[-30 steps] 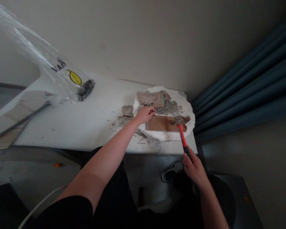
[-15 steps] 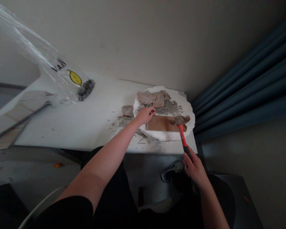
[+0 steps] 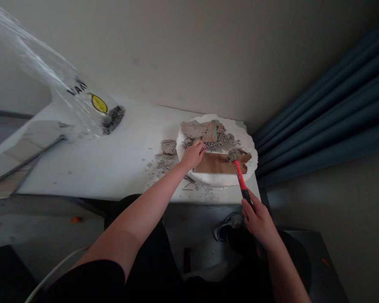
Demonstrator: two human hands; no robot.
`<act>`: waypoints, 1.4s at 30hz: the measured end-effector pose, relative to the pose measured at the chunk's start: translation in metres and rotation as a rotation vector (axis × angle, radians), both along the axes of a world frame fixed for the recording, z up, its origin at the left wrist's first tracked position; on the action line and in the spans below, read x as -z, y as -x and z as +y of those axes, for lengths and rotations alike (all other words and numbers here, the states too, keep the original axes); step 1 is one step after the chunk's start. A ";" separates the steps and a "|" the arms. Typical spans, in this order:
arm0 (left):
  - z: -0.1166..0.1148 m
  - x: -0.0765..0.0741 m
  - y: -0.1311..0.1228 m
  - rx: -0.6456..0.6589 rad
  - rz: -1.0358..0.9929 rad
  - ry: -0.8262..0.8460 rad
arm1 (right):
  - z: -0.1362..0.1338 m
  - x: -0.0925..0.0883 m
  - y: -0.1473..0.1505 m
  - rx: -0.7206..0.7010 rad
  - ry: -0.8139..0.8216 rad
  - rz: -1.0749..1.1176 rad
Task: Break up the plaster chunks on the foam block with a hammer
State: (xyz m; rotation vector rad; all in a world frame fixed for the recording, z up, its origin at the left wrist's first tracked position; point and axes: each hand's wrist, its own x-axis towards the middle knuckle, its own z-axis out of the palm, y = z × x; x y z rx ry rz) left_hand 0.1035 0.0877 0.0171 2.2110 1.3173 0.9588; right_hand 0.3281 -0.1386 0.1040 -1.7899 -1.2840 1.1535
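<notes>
Red-handled hammer (image 3: 241, 179) | head resting at upper edge of brown tile (image 3: 216, 164), set in white crumbling slab (image 3: 221, 181) on counter (image 3: 91, 168) | right hand (image 3: 259, 223) wrapped around grip | left hand (image 3: 192, 155) curled on gray rubble (image 3: 222, 141), pinch unclear | broken tile pieces (image 3: 198, 130) just beyond

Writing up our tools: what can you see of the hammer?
The hammer has a red shaft, a black grip and a dust-grey metal head. The person's right hand closes around the grip. It slants away from the hand, its head at the edge of a brown tile; whether they touch cannot be told.
</notes>
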 end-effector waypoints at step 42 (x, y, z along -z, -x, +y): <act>-0.006 -0.001 -0.003 -0.029 0.096 0.055 | 0.055 -0.019 0.045 -0.141 -0.065 0.063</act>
